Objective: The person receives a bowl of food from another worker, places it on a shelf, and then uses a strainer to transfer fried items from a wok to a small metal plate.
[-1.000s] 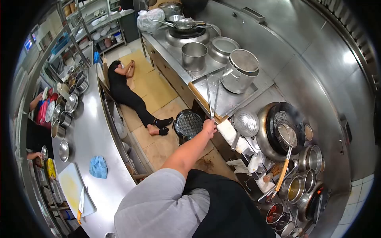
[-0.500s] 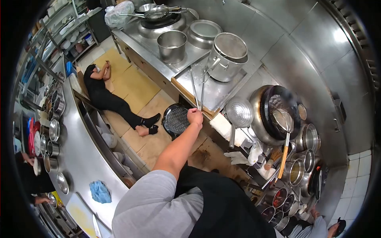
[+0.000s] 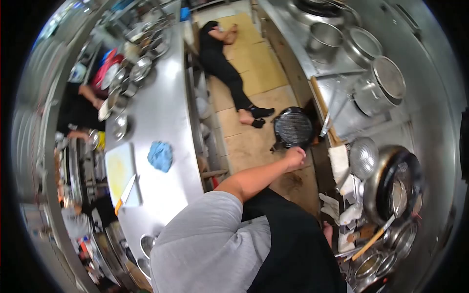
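Note:
My left hand (image 3: 295,157) reaches forward over the floor with its fingers curled in, and nothing shows in them. Just beyond it is a black round lidded bin (image 3: 293,126), which the fingertips come close to in this view. Metal tongs (image 3: 328,115) lie apart from the hand on the steel stove top, their handle end jutting over its wooden edge. Low at my right side, a sliver of my right hand (image 3: 328,233) shows past the black apron; its fingers are mostly hidden.
On the right are a tall pot (image 3: 373,90), a perforated ladle (image 3: 364,157) and a wok (image 3: 398,183). The steel table (image 3: 178,112) at left bears a blue cloth (image 3: 160,156) and a knife (image 3: 126,194). A person (image 3: 224,68) lies on the floor ahead; others stand beyond the table.
My left hand has let go of the tongs, which now rest on the stove edge, and has drawn back. The view has swung left, showing more of the table.

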Available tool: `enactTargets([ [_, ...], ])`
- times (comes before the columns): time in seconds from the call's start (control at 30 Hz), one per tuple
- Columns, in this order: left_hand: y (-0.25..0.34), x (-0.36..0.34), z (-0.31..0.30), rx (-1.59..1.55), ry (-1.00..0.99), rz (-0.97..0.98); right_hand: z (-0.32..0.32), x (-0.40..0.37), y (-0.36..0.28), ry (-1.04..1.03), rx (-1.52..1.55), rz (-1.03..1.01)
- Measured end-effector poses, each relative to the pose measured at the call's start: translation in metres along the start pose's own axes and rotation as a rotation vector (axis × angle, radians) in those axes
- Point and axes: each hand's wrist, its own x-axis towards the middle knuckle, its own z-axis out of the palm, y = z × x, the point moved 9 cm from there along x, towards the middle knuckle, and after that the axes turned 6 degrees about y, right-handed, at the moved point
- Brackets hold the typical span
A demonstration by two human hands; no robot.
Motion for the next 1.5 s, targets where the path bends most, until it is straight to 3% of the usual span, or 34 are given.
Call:
enactTargets([
  [0.1,-0.052,-0.055,-0.028,0.061,0.050,-0.143,-0.018,0.031,-0.031,0.237,0.138,0.094],
  [0.23,-0.100,-0.123,-0.040,0.087,0.028,-0.182,-0.022,0.071,-0.044,0.045,0.086,0.072],
  [0.3,-0.108,-0.156,-0.028,0.160,-0.004,-0.220,-0.013,0.080,-0.061,-0.181,-0.043,-0.255],
  [0.37,-0.118,-0.182,-0.004,0.182,-0.093,-0.284,-0.006,0.073,-0.058,-0.173,-0.161,-0.277],
  [0.43,-0.116,-0.201,0.029,0.271,-0.172,-0.254,0.004,0.011,-0.071,-0.002,-0.494,-0.825],
  [0.5,-0.129,-0.204,0.074,0.374,-0.302,-0.213,-0.001,-0.014,-0.061,-0.069,-0.285,-0.716],
  [0.57,-0.148,-0.191,0.129,0.595,-0.416,0.092,-0.004,-0.007,-0.038,-0.303,0.114,-0.381],
  [0.63,-0.155,-0.204,0.170,0.597,-0.403,0.044,0.017,-0.041,-0.017,-0.533,0.161,-0.207],
  [0.67,-0.170,-0.211,0.189,0.581,-0.475,-0.159,0.020,-0.050,-0.015,-0.538,0.081,-0.304],
  [0.73,-0.170,-0.241,0.236,0.526,-0.651,-0.325,0.039,-0.068,0.002,-0.701,0.154,-0.187],
  [0.77,-0.158,-0.260,0.260,0.466,-0.763,-0.293,0.044,-0.080,0.014,-0.800,0.153,-0.092],
  [0.83,-0.163,-0.229,0.281,1.069,-0.714,0.406,0.029,-0.085,0.017,-0.556,0.007,-0.168],
  [0.9,-0.140,-0.243,0.289,1.078,-0.679,0.387,0.028,-0.137,-0.001,-0.579,0.203,-0.211],
  [0.97,-0.128,-0.255,0.302,1.189,-0.682,0.509,0.014,-0.146,-0.010,-0.558,-0.011,-0.316],
  [1.0,-0.123,-0.255,0.300,1.272,-0.624,0.607,0.001,-0.150,-0.018,-0.423,-0.231,-0.465],
  [1.03,-0.121,-0.248,0.297,1.256,-0.630,0.602,-0.011,-0.157,-0.019,-0.407,-0.192,-0.488],
  [1.1,-0.132,-0.205,0.281,1.354,-0.652,0.555,-0.036,-0.213,-0.044,-0.075,-0.752,-1.117],
  [1.17,-0.130,-0.163,0.248,1.477,-0.714,0.569,-0.067,-0.245,-0.054,0.038,-0.524,-1.186],
  [1.2,-0.117,-0.147,0.224,1.466,-0.619,0.684,-0.086,-0.274,-0.067,0.263,-0.554,-1.367],
  [1.23,-0.115,-0.125,0.194,1.727,-0.628,0.570,-0.102,-0.302,-0.076,0.497,-0.592,-1.532],
  [1.27,-0.136,-0.095,0.172,1.969,-0.852,0.831,-0.113,-0.325,-0.084,0.720,-0.581,-1.647],
  [1.33,-0.134,-0.065,0.103,2.092,-0.955,0.821,-0.130,-0.331,-0.105,0.955,-0.678,-1.613],
  [1.43,-0.095,-0.034,0.018,1.967,-0.786,0.575,-0.131,-0.321,-0.137,1.195,-0.931,-1.369],
  [1.5,-0.067,-0.021,-0.011,1.859,-0.657,0.478,-0.125,-0.305,-0.160,0.964,-1.025,-1.128],
])
